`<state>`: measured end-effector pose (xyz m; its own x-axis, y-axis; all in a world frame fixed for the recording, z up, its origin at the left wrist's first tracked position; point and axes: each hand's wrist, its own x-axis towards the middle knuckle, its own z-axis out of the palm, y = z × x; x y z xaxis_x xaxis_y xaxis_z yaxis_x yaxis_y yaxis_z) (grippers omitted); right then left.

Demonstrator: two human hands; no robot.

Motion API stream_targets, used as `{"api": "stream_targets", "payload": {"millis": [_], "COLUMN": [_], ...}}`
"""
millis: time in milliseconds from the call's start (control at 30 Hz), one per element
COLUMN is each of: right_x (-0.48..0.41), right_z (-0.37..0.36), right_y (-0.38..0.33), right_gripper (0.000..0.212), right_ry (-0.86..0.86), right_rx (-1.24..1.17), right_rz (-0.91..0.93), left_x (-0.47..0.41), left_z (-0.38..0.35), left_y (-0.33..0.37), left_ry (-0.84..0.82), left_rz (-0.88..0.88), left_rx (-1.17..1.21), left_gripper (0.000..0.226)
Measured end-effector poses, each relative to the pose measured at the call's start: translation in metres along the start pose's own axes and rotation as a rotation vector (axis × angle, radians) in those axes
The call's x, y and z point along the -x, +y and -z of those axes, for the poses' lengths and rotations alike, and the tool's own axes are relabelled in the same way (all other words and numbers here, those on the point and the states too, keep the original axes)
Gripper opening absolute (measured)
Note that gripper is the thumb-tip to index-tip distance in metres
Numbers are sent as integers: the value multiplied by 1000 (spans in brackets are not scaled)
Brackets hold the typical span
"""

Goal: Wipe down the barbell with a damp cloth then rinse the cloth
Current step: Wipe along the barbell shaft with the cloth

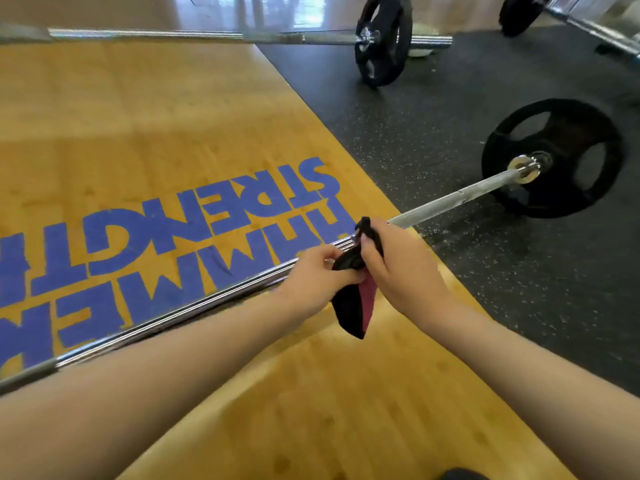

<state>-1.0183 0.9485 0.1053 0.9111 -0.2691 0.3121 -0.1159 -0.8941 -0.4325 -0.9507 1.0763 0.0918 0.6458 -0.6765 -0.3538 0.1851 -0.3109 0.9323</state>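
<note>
Closest in, both forearms reach forward and meet over the bar. The left hand (317, 271) pinches the cloth (349, 308) between curled fingers and thumb. The right hand (401, 268), just beside it, grips the same cloth, with one black end poking up past its knuckles. A black and maroon tail hangs below both hands toward the wooden platform (311, 403).

The barbell (173, 315) passes directly under and behind the hands. Its long axis runs from out past the left hand on the near side, away beyond the right hand on the far side. The hands hide whether the cloth wraps the shaft or only rests against it.

Any wipe will likely have to travel along that line. The left hand is nearer the long chrome run. The right hand is nearer the stretch leading to the weight plate (554, 157), well beyond it on the rubber floor (433, 126). Farthest from both hands lies a second bar (207, 36), possibly a mirror reflection.
</note>
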Motion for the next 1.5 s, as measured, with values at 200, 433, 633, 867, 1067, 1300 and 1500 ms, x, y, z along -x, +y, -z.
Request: {"api": "stream_targets", "payload": {"millis": [200, 433, 633, 867, 1067, 1300, 1500], "right_x": [-41, -93, -93, -93, -93, -99, -77], "right_z": [20, -18, -64, -66, -49, -23, -58], "right_y": [103, 155, 162, 171, 216, 270, 211], "right_gripper": [32, 37, 25, 28, 25, 22, 20], "right_ry": [38, 200, 138, 211, 168, 210, 298], "right_rx": [-167, -302, -20, 67, 92, 125, -19], "right_rz": [-55, 67, 270, 338, 412, 155, 39], "left_x": [-72, -137, -155, -158, -160, -163, -169], "left_z": [-90, -86, -80, -80, -81, -81, -75], "left_y": [34, 24, -1, -10, -12, -12, -6], "left_ry": [52, 326, 312, 421, 413, 378, 247], "left_rz": [-17, -315, -65, -8, 21, 27, 70], "left_rx": [33, -708, -1343, -1459, -1430, -1394, -1307], "left_gripper": [13, 48, 14, 25, 18, 20, 29]}}
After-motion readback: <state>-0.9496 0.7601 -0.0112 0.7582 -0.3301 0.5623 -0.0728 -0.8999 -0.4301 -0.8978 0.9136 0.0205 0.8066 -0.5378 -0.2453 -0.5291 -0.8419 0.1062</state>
